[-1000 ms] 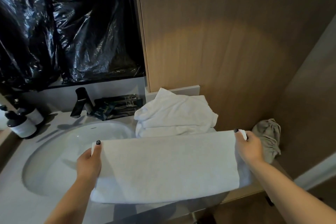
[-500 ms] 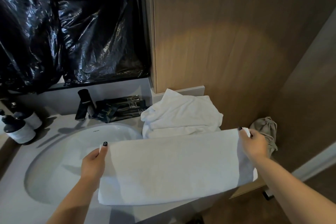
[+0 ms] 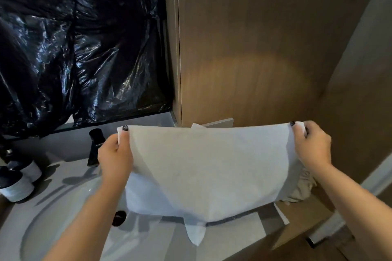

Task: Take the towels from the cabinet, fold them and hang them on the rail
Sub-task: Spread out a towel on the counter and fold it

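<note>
A white towel hangs spread in the air above the vanity, folded over on itself. My left hand pinches its top left corner, thumb on the near face. At the top right corner my right hand pinches the other end. The towel's lower edge droops over the counter front, one corner pointing down. Behind it only a tip of the other white towels shows; the rest of that pile is hidden. No rail is in view.
A round white basin with a dark drain sits lower left, a black tap behind it. Two dark-capped bottles stand at the far left. A beige cloth bag lies right. Black plastic covers the mirror; a wooden panel rises behind.
Both hands have lifted the towel off the counter, raising its top edge up and away. It now hangs in front of the towel pile and hides most of it.
</note>
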